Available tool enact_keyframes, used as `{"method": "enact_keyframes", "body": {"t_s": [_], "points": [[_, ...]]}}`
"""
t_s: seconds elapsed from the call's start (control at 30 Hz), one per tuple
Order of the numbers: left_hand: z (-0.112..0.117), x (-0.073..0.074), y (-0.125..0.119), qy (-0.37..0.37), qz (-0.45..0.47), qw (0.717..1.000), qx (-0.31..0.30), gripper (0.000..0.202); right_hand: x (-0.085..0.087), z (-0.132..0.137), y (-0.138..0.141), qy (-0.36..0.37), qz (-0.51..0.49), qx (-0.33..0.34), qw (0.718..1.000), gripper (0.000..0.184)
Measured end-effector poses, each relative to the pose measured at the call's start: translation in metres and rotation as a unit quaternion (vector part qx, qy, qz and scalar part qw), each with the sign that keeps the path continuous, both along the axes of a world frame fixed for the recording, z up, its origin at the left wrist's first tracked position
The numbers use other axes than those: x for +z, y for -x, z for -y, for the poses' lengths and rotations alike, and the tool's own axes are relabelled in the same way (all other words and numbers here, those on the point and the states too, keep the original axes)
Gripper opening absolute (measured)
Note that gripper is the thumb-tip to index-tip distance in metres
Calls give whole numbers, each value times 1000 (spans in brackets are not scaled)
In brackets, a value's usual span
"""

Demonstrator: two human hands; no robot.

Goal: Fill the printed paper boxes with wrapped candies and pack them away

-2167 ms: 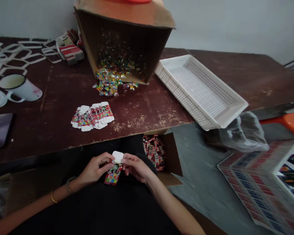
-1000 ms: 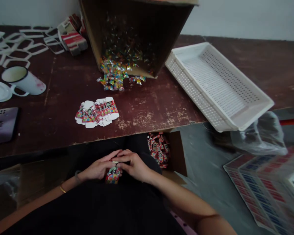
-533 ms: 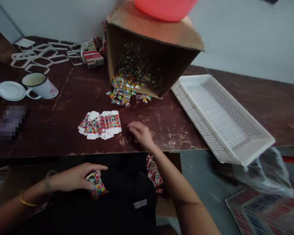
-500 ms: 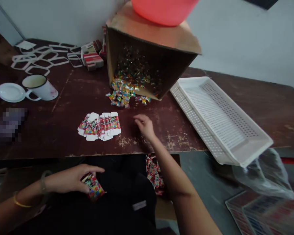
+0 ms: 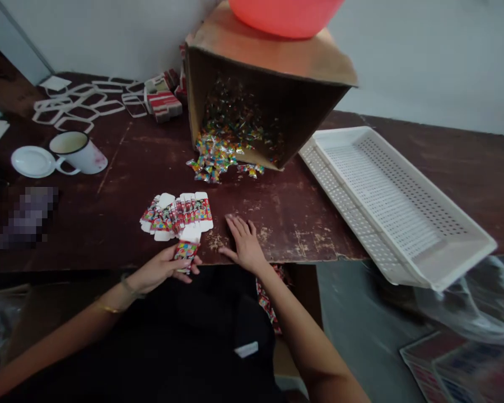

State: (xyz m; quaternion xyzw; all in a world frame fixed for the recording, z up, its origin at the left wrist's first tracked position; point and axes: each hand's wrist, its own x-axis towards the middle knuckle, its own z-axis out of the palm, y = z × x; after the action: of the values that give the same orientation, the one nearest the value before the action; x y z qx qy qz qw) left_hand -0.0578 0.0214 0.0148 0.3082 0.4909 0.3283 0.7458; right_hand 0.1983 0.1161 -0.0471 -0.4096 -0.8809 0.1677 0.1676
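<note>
My left hand is closed around a small printed candy box at the table's front edge. White flaps stick up from the box's far end. Just beyond lies a fanned pile of flattened candy boxes, red and multicoloured with white tabs. My right hand rests by the table edge, right of the held box, its fingers spread and nothing visible in them. Wrapped candies spill from a cardboard box lying on its side, farther back than both hands.
A white perforated basket overhangs the front edge of the dark table at right. A mug and white lid stand left. Red printed packs sit below the edge. A red basin tops the carton.
My left hand has risen from above my lap to the table edge; the box in it now shows white flaps. My right hand has come nearer the edge, its fingers going from curled to spread.
</note>
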Motion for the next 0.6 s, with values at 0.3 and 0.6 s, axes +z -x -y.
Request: {"method": "enact_keyframes", "body": {"t_s": [0.3,0.6], "points": [[0,-18,-47,-25,0,998,-49,29,56,84,-3,238,-324,-123,908,24],[25,-5,-34,-85,-55,994,-45,36,69,69,43,164,-239,-10,957,17]]}}
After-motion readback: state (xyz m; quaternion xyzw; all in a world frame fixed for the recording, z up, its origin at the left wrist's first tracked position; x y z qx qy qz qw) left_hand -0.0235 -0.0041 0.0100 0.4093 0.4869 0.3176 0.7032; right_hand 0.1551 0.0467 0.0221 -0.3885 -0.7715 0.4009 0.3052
